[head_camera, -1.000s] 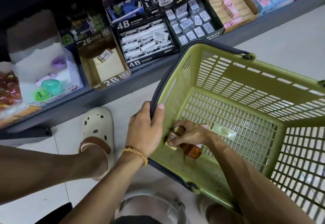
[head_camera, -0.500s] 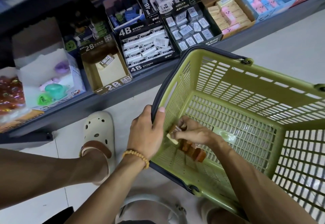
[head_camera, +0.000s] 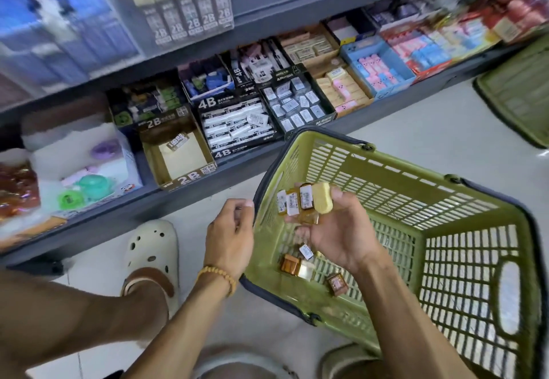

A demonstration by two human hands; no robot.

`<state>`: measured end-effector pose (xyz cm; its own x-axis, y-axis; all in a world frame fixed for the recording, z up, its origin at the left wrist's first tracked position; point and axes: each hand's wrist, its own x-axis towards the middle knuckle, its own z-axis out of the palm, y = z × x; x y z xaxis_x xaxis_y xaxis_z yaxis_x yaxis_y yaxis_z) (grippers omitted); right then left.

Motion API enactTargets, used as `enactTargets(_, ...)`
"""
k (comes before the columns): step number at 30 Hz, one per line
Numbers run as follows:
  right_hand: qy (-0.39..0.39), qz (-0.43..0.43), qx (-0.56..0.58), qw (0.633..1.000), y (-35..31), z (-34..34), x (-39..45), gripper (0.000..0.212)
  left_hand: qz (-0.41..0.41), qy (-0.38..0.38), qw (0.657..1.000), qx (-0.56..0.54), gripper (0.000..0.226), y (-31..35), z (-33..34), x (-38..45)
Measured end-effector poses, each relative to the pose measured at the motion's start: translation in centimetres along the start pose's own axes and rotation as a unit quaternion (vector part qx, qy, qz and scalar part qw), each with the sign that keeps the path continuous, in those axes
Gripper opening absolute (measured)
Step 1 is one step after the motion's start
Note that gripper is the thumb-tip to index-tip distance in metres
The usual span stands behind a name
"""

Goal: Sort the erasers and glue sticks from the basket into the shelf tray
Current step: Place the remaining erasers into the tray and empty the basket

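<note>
My right hand point(head_camera: 335, 230) is raised over the green basket point(head_camera: 445, 248), palm up, holding a bunch of small amber-wrapped erasers point(head_camera: 300, 203) and one yellow eraser point(head_camera: 322, 201). More wrapped erasers point(head_camera: 292, 264) lie on the basket floor, with another one point(head_camera: 336, 283) further right. My left hand point(head_camera: 230, 227) hovers just left of the basket rim, fingers loosely curled, holding nothing. On the low shelf stands the cardboard 2B tray point(head_camera: 178, 155), holding a single wrapped eraser point(head_camera: 177, 141).
Black 4B eraser trays point(head_camera: 237, 129), pink and blue eraser boxes point(head_camera: 374, 72) and other stationery fill the low shelf. A second green basket point(head_camera: 517, 96) sits on the floor at right. A foot in a white clog point(head_camera: 151, 248) stands by the shelf base.
My right hand has lifted out of the basket with a handful of erasers. My left hand has let go of the basket rim. The camera has tilted up toward the shelves.
</note>
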<state>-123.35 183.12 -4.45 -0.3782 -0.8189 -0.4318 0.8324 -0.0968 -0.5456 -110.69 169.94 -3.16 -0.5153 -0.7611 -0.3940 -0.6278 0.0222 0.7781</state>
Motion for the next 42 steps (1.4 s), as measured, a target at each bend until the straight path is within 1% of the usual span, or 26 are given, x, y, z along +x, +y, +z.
enactTargets(4, -0.018, -0.050, 0.005, 0.999, -1.2, 4.8, -1.7, 0.070, 0.019, 0.015, 0.997, -0.077, 0.018, 0.8, -2.2, -0.4)
enactTargets(7, -0.032, -0.073, 0.014, 0.997, -1.3, 8.5, -2.9, 0.070, 0.046, 0.020, 0.991, -0.123, 0.016, 2.0, -4.6, -1.4)
enactTargets(10, -0.041, -0.084, 0.030, 0.995, -0.7, 11.8, -3.5, 0.065, 0.082, 0.024, 0.985, -0.151, 0.016, 3.5, -7.4, -2.4)
enactTargets(12, -0.048, -0.079, 0.038, 0.995, -0.3, 13.8, -3.6, 0.070, 0.106, 0.025, 0.980, -0.168, 0.016, 4.5, -9.3, -3.1)
enactTargets(15, -0.070, -0.075, 0.037, 0.994, 0.1, 16.7, -3.1, 0.079, 0.157, 0.010, 0.973, -0.170, 0.019, 6.3, -12.3, -3.9)
enactTargets(18, -0.109, -0.080, 0.035, 0.990, 0.2, 19.4, -2.5, 0.068, 0.207, -0.021, 0.969, -0.135, 0.027, 7.5, -15.2, -4.2)
enactTargets(20, -0.125, -0.085, 0.039, 0.988, 0.2, 21.0, -2.1, 0.062, 0.236, -0.018, 0.967, -0.100, 0.032, 8.2, -17.2, -4.0)
enactTargets(22, -0.133, -0.092, 0.043, 0.986, 0.1, 22.3, -1.7, 0.059, 0.252, -0.018, 0.964, -0.079, 0.032, 8.9, -19.0, -3.7)
enactTargets(25, -0.131, -0.105, 0.048, 0.985, -0.3, 24.2, -1.1, 0.060, 0.267, -0.013, 0.961, -0.067, 0.029, 9.9, -21.3, -3.6)
enactTargets(29, -0.128, -0.121, 0.056, 0.983, -0.4, 26.6, -0.7, 0.058, 0.276, -0.004, 0.956, -0.099, 0.032, 10.7, -23.3, -3.4)
enactTargets(32, -0.113, -0.117, 0.061, 0.985, -0.3, 27.9, -0.4, 0.064, 0.273, -0.004, 0.955, -0.117, 0.037, 10.7, -24.3, -2.8)
enactTargets(36, -0.110, -0.116, 0.033, 0.987, -0.4, 29.2, -0.2, 0.065, 0.255, -0.024, 0.955, -0.148, 0.037, 10.7, -25.5, -2.4)
enactTargets(39, -0.109, -0.119, 0.016, 0.987, -0.4, 30.0, 0.0, 0.062, 0.250, -0.024, 0.956, -0.151, 0.036, 11.0, -26.2, -2.6)
enactTargets(42, -0.108, -0.133, -0.004, 0.985, -0.3, 30.7, 0.1, 0.056, 0.250, -0.016, 0.957, -0.149, 0.030, 11.3, -26.8, -2.8)
